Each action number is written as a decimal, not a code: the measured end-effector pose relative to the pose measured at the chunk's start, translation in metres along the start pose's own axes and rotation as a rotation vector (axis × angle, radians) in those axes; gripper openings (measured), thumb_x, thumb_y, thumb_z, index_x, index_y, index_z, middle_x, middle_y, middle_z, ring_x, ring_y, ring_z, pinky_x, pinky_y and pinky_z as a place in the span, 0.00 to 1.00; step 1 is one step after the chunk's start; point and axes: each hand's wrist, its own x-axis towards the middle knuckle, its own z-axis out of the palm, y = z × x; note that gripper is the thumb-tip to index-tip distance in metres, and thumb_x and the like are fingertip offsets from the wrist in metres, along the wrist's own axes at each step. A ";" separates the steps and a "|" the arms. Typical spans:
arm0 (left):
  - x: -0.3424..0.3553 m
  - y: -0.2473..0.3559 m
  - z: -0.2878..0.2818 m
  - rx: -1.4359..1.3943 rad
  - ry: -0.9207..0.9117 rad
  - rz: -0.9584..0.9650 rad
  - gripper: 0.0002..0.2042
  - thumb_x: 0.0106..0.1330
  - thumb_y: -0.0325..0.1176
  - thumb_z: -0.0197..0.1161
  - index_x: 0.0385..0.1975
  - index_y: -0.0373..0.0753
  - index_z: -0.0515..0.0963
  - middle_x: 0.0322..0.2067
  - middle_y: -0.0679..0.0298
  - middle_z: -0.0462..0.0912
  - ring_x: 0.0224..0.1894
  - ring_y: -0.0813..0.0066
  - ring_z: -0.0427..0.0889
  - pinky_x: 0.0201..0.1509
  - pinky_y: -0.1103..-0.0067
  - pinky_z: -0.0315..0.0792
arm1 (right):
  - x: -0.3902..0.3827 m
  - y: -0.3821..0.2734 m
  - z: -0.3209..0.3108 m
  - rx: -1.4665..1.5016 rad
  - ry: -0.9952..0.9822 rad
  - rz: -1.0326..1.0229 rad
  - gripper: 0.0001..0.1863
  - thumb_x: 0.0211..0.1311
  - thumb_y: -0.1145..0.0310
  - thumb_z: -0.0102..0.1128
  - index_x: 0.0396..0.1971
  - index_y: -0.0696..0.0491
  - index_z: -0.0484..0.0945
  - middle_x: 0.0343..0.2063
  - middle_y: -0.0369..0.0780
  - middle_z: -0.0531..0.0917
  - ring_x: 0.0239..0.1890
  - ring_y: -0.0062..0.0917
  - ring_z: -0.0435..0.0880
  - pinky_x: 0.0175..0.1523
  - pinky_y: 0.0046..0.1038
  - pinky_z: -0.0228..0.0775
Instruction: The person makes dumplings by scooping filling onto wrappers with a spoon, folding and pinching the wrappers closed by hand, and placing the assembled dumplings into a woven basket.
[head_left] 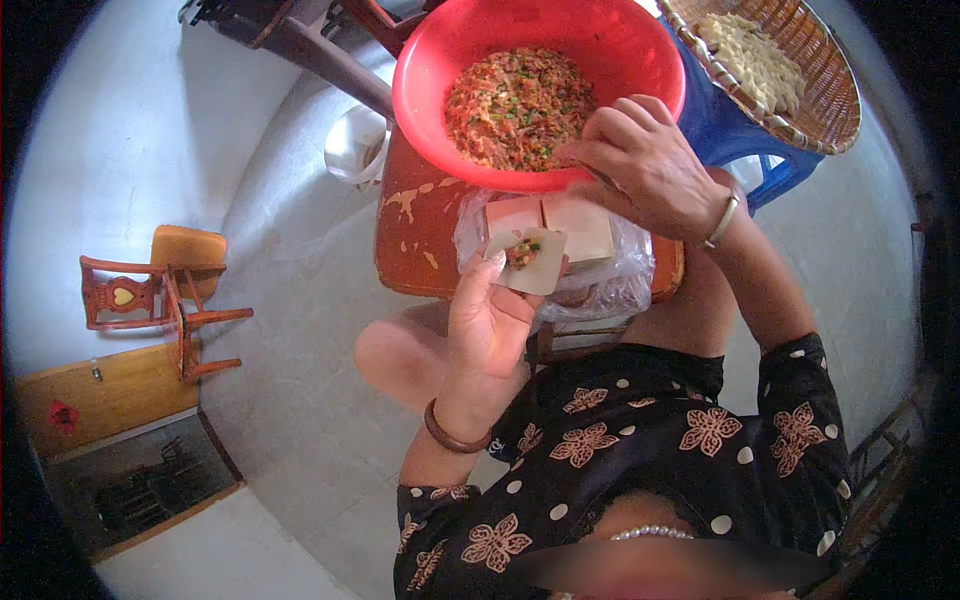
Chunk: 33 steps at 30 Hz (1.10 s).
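Observation:
My left hand (487, 325) holds a square dough wrapper (543, 270) with a small dab of filling (522, 253) on it, the thumb resting at its left edge. My right hand (655, 165) is over the near right rim of a red plastic bowl (640, 65), fingers curled together. What they hold, if anything, cannot be made out. Minced filling (515, 105) with orange and green bits lies in the bowl. Below the bowl, stacked wrappers (590, 230) sit on a clear plastic bag (605, 295), partly behind my left hand and its wrapper.
A worn reddish-brown wooden seat (400, 235) bears the bowl and bag. At the upper right, a woven basket (830, 75) of pale pieces (750, 60) rests on a blue plastic stool (715, 130). A white bin (355, 145) and a wooden chair (190, 290) stand to the left.

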 end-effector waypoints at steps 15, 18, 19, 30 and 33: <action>-0.004 -0.017 0.021 0.175 -0.087 0.052 0.12 0.67 0.21 0.52 0.49 0.33 0.73 0.49 0.57 0.78 0.54 0.66 0.77 0.66 0.65 0.67 | -0.065 -0.051 0.025 0.756 0.058 0.234 0.31 0.48 0.76 0.71 0.56 0.54 0.72 0.39 0.43 0.77 0.37 0.34 0.80 0.39 0.30 0.78; -0.004 -0.022 0.017 0.184 -0.136 0.069 0.11 0.67 0.21 0.52 0.48 0.33 0.73 0.48 0.57 0.79 0.53 0.67 0.77 0.66 0.66 0.67 | -0.057 -0.051 0.027 0.642 0.169 0.085 0.32 0.48 0.77 0.70 0.57 0.53 0.72 0.39 0.42 0.77 0.37 0.31 0.80 0.36 0.28 0.77; -0.004 -0.024 0.016 0.218 -0.124 0.077 0.11 0.67 0.21 0.52 0.48 0.33 0.73 0.48 0.58 0.79 0.53 0.68 0.78 0.64 0.67 0.68 | -0.058 -0.052 0.028 0.642 0.171 0.085 0.32 0.48 0.77 0.70 0.57 0.53 0.72 0.39 0.42 0.77 0.37 0.31 0.80 0.36 0.28 0.77; -0.010 -0.034 0.011 0.811 -0.154 0.332 0.10 0.71 0.24 0.52 0.49 0.31 0.72 0.44 0.63 0.78 0.46 0.79 0.78 0.53 0.81 0.72 | -0.061 -0.062 0.029 0.820 0.256 0.267 0.18 0.51 0.72 0.72 0.45 0.55 0.81 0.32 0.38 0.78 0.33 0.24 0.79 0.34 0.23 0.75; -0.008 -0.036 0.007 0.883 -0.162 0.372 0.12 0.70 0.26 0.55 0.52 0.31 0.71 0.43 0.62 0.79 0.46 0.77 0.78 0.52 0.83 0.72 | -0.063 -0.061 0.034 0.868 0.276 0.318 0.16 0.51 0.72 0.72 0.42 0.56 0.82 0.33 0.39 0.78 0.33 0.23 0.79 0.35 0.22 0.75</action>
